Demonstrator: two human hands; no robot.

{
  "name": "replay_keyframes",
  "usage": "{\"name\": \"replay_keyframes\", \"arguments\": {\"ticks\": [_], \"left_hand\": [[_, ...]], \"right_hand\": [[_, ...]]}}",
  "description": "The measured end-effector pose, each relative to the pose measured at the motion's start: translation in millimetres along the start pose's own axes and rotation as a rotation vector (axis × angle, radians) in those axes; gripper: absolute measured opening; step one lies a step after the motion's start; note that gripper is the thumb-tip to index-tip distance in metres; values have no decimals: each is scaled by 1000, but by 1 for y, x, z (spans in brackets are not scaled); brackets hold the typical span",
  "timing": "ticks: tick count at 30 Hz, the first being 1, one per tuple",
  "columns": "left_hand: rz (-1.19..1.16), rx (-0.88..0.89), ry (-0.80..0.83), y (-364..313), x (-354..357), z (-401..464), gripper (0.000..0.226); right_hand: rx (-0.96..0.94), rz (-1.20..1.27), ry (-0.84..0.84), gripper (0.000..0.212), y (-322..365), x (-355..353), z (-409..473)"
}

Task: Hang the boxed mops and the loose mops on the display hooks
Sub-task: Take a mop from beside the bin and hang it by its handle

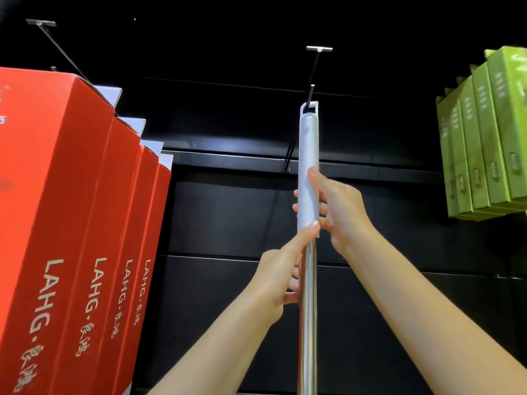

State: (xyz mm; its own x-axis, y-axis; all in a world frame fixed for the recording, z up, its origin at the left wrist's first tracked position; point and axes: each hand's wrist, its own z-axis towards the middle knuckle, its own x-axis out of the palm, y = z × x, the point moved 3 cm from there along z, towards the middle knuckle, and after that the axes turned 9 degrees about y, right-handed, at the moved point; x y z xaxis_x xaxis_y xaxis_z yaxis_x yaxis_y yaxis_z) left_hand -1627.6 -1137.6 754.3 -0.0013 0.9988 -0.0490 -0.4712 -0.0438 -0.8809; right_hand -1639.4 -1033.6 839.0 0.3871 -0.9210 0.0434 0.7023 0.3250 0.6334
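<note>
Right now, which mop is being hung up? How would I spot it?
Find the black display wall between the red boxes and the green boxes. In the middle, both hands grip one loose mop whose top loop is at a hook. Unlike its neighbours it is unboxed: a pale grip on a shiny metal pole.

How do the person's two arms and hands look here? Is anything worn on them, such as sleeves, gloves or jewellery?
Both forearms are bare as far as the picture shows: no sleeve reaches into view. The left hand and the right hand wear no gloves, and no ring, watch or bracelet can be seen. The fingernails that show are short and unpainted.
</note>
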Motion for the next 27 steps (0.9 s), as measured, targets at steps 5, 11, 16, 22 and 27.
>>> {"name": "replay_keyframes", "arguments": {"ticks": [5, 11, 16, 22, 27], "left_hand": [[-1, -5, -21, 11, -8, 9, 68], [30, -22, -48, 20, -14, 24, 74], [40, -28, -76, 27, -17, 36, 72], [41, -44, -93, 38, -22, 49, 72], [59, -54, -94, 46, -29, 65, 71]], "right_hand": [[12, 14, 10, 19, -15, 1, 8], [19, -12, 12, 18, -32, 0, 21], [36, -23, 22, 17, -43, -2, 29], [77, -29, 34, 17, -60, -3, 40], [89, -47, 43, 17, -72, -4, 50]]}}
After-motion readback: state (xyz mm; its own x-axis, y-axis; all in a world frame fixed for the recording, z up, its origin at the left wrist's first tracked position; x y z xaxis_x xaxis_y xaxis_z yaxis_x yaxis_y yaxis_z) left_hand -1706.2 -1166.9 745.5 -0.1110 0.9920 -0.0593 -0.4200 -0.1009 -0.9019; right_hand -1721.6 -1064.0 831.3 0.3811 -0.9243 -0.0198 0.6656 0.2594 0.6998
